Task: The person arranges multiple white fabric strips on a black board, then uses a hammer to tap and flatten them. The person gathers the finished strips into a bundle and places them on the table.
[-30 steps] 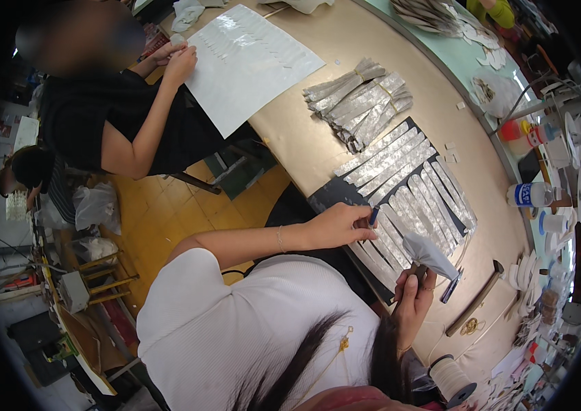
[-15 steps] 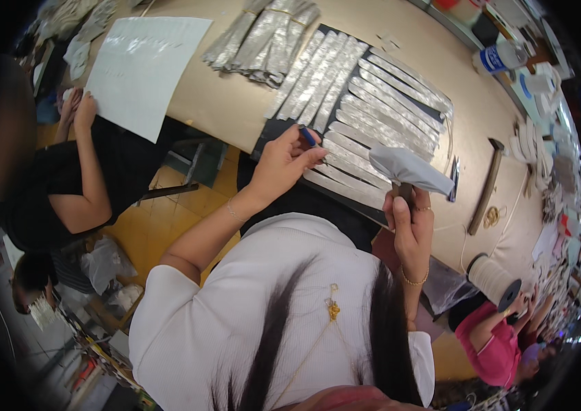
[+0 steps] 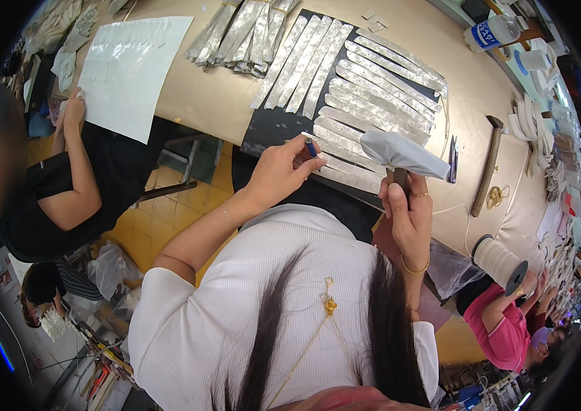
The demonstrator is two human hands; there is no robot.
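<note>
On the beige table [image 3: 486,89], a black mat [image 3: 270,125] bears silvery strips [image 3: 379,103], their layout unchanged; the right hand [image 3: 407,205] grips a cloth-covered hammer [image 3: 403,154], while beside the strips' ends the left hand [image 3: 280,171] pinches a blue pen-like tool [image 3: 310,147], steeper than a moment ago

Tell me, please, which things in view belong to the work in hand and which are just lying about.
In use, it seems:
blue-ended tool in the left hand
grey-covered mallet in the right hand
silvery strips
black sheet under them
probably the tied bundles

Apparently just lying about:
bottle
cord spool
wooden-handled hammer
</note>
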